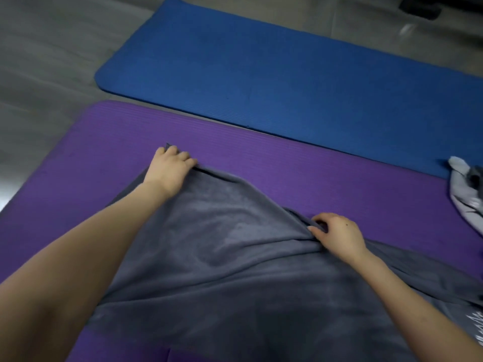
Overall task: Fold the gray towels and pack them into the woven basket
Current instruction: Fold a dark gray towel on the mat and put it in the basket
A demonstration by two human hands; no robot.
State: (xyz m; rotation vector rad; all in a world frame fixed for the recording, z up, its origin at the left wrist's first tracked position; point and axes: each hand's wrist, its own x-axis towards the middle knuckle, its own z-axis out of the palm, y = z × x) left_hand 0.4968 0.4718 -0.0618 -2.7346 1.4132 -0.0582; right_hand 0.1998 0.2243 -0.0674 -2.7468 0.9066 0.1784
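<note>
A large gray towel [224,257] lies spread over the purple mat [287,163], rumpled toward the right. My left hand [170,168] grips the towel's far left corner, fingers curled over the edge. My right hand [337,233] pinches a bunched fold of the towel's far edge nearer to me. No woven basket is in view.
A blue mat [287,64] lies beyond the purple one on a gray floor [47,74]. A light gray and white cloth [467,194] sits crumpled at the right edge. A dark object [420,6] shows at the top right corner.
</note>
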